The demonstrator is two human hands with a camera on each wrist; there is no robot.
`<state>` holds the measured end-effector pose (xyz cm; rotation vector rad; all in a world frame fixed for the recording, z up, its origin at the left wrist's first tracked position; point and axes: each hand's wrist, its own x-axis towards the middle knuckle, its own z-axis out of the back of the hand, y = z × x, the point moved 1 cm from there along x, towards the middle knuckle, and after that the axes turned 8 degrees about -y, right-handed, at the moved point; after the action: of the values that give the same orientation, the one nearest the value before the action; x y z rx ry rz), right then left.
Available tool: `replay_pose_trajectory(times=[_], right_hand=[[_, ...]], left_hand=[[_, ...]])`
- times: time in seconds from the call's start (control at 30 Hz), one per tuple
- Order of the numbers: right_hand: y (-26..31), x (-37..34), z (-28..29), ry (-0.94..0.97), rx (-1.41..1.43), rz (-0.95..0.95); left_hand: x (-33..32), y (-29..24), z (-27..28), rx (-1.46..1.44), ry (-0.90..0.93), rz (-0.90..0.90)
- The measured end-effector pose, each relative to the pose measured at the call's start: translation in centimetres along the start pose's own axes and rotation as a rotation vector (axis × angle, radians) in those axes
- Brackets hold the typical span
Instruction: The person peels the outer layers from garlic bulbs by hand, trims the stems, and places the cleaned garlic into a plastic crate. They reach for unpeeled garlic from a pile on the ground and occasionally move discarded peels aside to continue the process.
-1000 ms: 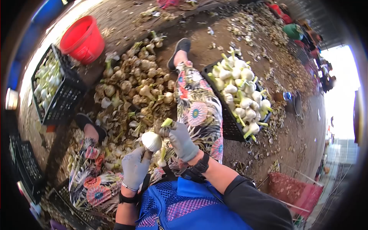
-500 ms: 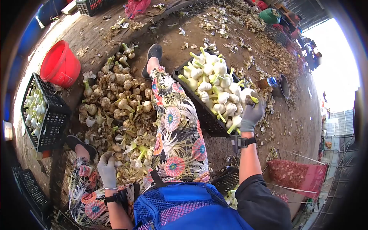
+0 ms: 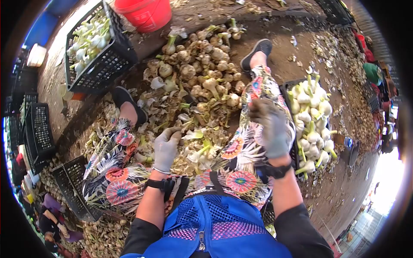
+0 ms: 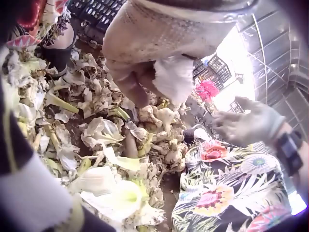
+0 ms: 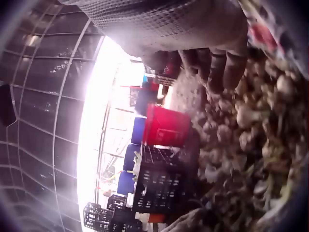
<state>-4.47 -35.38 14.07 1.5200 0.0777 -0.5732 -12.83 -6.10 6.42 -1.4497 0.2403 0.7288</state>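
My gloved left hand (image 3: 165, 150) hovers over the discarded leaves and husks (image 3: 198, 148) between the legs, fingers loosely bent. In the left wrist view a pale white patch (image 4: 174, 79) shows beside its fingers; I cannot tell what it is. Blurred by motion, my right hand (image 3: 275, 131) is above the right thigh, its dirty fingertips pointing forward with no bulb in them. The right wrist view shows its fingers (image 5: 224, 72) hanging loosely. Unpeeled garlic bulbs (image 3: 211, 86) lie heaped ahead of both hands. Clean white garlic bulbs (image 3: 314, 103) fill a crate beside the right leg.
Another black crate (image 3: 103, 64) of trimmed garlic stands at front left, near a red bucket (image 3: 146, 17). An empty-looking dark crate (image 3: 75, 185) lies by the left leg. Feet in black shoes (image 3: 258, 49) flank the heap. Husks litter the ground on the right.
The right hand carried a white garlic bulb from the lap to the right-hand crate, released it, and came back over the thigh. The left hand let go of that bulb. The head view swung left.
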Motion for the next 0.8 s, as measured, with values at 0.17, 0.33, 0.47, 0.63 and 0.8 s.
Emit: replay_pose_trajectory(times=[0.17,0.33,0.47,0.63,0.8], right_hand=[[-11.1,6.1,-12.5,-0.293,-0.537,-0.119],[-21.2,9.8,-12.8,-0.333,-0.575,-0.193],[-16.0,6.4,-11.1,0.064,-0.392,-0.163],[-11.5,-1.2,-10.1,0.371,0.117,-0.319],[-12.0,-3.9,-10.2,0.290,-0.468,0.298]], left_hand=[[0.9,0.9,0.3,-0.001,-0.055,-0.112],[1.0,-0.7,0.6,-0.068,0.007,0.081],[1.1,-1.0,-0.2,0.177,-0.039,-0.263],[-0.1,-2.8,-0.7,0.197,0.130,-0.526],[-1.9,-2.4,-0.5,0.254,0.044,-0.522]])
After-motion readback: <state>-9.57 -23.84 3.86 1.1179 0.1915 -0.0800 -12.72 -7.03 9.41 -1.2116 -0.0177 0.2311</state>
